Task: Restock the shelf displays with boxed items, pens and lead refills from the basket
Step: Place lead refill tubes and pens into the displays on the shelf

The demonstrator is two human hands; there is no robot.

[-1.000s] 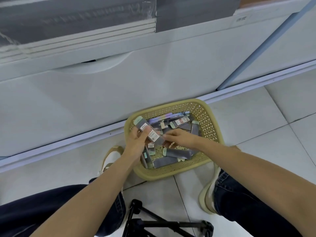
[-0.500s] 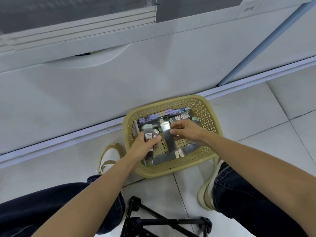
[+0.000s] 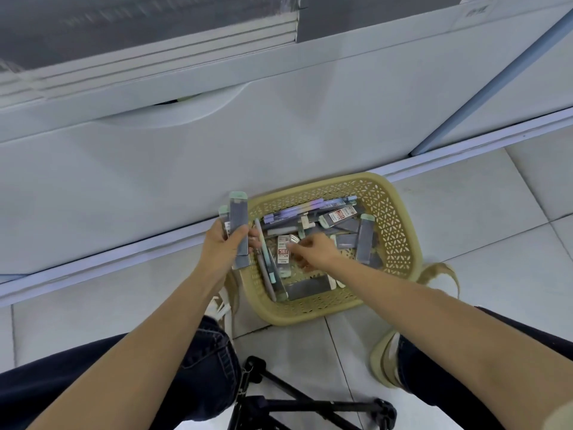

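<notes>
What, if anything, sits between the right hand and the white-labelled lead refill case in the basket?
Nothing visible. The right hand has its fingertips at the labelled refill case, which lies on top of the pile in the basket. A pen lies beside its left edge, not over it. The left hand grips other cases, clear of it.

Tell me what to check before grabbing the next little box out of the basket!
1. The left hand grips its bundle of refill cases firmly: ok.
2. The right hand is over the basket, among the cases: ok.
3. The right hand has pinched the labelled case under its fingers: cannot tell.
4. The basket holds more cases to pick: ok.
5. The basket sits flat on the floor: ok.
6. There is room in the shelf displays: cannot tell, they are out of view.
</notes>
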